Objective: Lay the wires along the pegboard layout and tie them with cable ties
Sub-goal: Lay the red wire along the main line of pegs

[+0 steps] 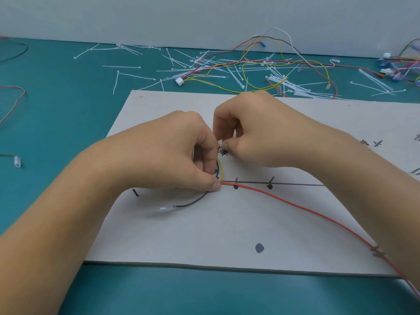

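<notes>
The red wire (295, 204) lay on the pegboard (204, 235), running from the board's middle in a long curve to its near right corner and off the edge. Its inner end met a yellow wire (222, 169) and a black wire (193, 203), whose capped end rested on the board to the left. The left grip (181, 151) was closed, fingers curled and thumb tip pinching the red wire where the three joined, beside a drawn line (295, 184) with two pegs (236, 180) on it. The right grip (250, 133) was curled too, fingertips meeting against the left forefinger; whether it held anything could not be told. Beyond the board, white cable ties (134, 76) and a tangle of loose wires (250, 64) lay scattered over the teal bench (56, 98).
</notes>
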Motion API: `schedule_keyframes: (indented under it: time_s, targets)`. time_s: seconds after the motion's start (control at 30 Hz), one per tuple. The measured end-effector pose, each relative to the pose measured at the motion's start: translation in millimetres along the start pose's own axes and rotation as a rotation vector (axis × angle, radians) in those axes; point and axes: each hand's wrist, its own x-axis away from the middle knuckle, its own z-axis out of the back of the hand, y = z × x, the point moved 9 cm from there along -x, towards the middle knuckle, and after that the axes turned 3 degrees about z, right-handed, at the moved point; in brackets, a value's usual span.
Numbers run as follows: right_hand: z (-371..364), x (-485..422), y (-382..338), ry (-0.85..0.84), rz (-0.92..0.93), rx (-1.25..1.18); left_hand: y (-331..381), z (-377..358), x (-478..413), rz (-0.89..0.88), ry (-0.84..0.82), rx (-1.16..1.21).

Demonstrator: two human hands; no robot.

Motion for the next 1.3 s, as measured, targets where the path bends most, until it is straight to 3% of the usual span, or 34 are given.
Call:
schedule_keyframes:
  time_s: [0.3, 0.6, 1.13, 1.2, 1.3]
  targets:
    - [0.8, 4.5, -2.6, 0.000, -0.017, -0.037, -1.6, 0.0, 0.8, 0.000, -0.020, 0.003]
    - [-4.0, 11.8, 4.6, 0.031, -0.193, -0.159, -2.9, 4.8, 2.2, 0.006, 0.001, -0.003]
    - [30.8, 35.7, 17.5, 0.074, -0.189, -0.147, -10.4, 25.9, 3.2, -0.009, 0.115, 0.017]
    - [36.5, 55.1, 14.4, -0.004, -0.176, -0.128, -11.2, 28.7, 4.3, -0.001, 0.137, 0.022]
    - [22.4, 92.6, 15.5, -0.267, -0.249, -0.022, -11.2, 33.2, 6.2, -0.012, 0.172, 0.040]
